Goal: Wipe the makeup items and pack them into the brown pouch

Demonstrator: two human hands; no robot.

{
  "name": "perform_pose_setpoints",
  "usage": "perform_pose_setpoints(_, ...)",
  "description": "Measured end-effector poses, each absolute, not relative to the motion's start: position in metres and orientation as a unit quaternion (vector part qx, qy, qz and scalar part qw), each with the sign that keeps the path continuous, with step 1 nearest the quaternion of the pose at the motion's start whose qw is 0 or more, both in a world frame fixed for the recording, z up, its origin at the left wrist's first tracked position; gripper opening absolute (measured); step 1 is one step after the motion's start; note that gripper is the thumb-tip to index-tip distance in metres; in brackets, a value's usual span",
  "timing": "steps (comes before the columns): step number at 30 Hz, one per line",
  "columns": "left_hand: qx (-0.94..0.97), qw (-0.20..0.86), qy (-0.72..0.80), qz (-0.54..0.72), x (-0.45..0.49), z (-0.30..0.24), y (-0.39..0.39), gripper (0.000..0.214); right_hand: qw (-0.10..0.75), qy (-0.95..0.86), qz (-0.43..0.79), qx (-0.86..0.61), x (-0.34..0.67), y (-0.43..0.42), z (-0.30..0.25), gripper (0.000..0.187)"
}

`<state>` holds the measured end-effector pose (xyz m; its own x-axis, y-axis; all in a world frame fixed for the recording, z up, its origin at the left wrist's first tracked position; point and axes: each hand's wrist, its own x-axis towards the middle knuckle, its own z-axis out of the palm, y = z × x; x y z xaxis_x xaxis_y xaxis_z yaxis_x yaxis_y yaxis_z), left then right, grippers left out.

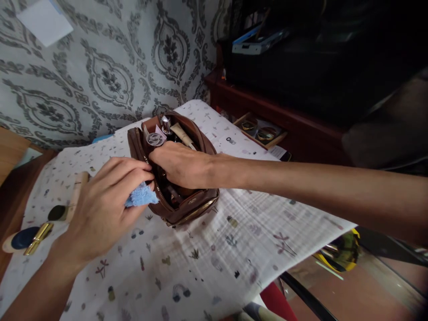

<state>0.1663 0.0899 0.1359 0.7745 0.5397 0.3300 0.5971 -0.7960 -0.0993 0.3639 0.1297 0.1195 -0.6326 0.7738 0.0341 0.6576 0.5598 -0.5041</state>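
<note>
A brown zippered bag [192,211] stands unzipped on the patterned cloth. My right hand [187,165] reaches down into it, and the fingers are hidden inside. Around that hand, the bag holds a beige tube [181,133], a silver-capped bottle [166,124] and a round silvery item [155,139]. My left hand [110,203] is closed around a light blue fluffy cloth [142,196], with its fingertips against the bag's left rim.
A white printed cloth [200,272] covers the table. At the left lie a gold tube [38,238], a dark blue round item [25,237] and a pale tube [78,189]. Behind the table, an opened drawer [279,138] holds round gold-rimmed items. Patterned wallpaper [110,80] rises behind.
</note>
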Motion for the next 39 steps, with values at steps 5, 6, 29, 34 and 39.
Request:
perform_pose_setpoints(5, -0.953, 0.083, -0.283, -0.062, 0.170, 0.147, 0.099, 0.022, 0.134, -0.899, 0.164, -0.384, 0.380, 0.117, 0.127, 0.028)
perform_pose_setpoints(6, -0.955, 0.078, -0.283, -0.047, 0.173, 0.149, 0.101, 0.021, 0.125, -0.904, 0.154, -0.379, 0.382, 0.114, 0.128, 0.026)
perform_pose_setpoints(29, -0.916, 0.104, -0.181, 0.342, 0.245, 0.159, 0.105, 0.030, -0.052, -0.912, -0.034, -0.406, 0.371, 0.109, 0.114, 0.031)
perform_pose_setpoints(34, -0.936, 0.151, -0.066, 0.311, 0.246, 0.148, 0.116, 0.024, -0.042, -0.909, -0.035, -0.413, 0.373, 0.114, 0.107, 0.030)
perform_pose_setpoints(39, -0.931, 0.165, -0.027, 0.323, 0.243, 0.137, 0.121, 0.025, -0.025, -0.905, -0.022, -0.424, 0.374, 0.116, 0.104, 0.036)
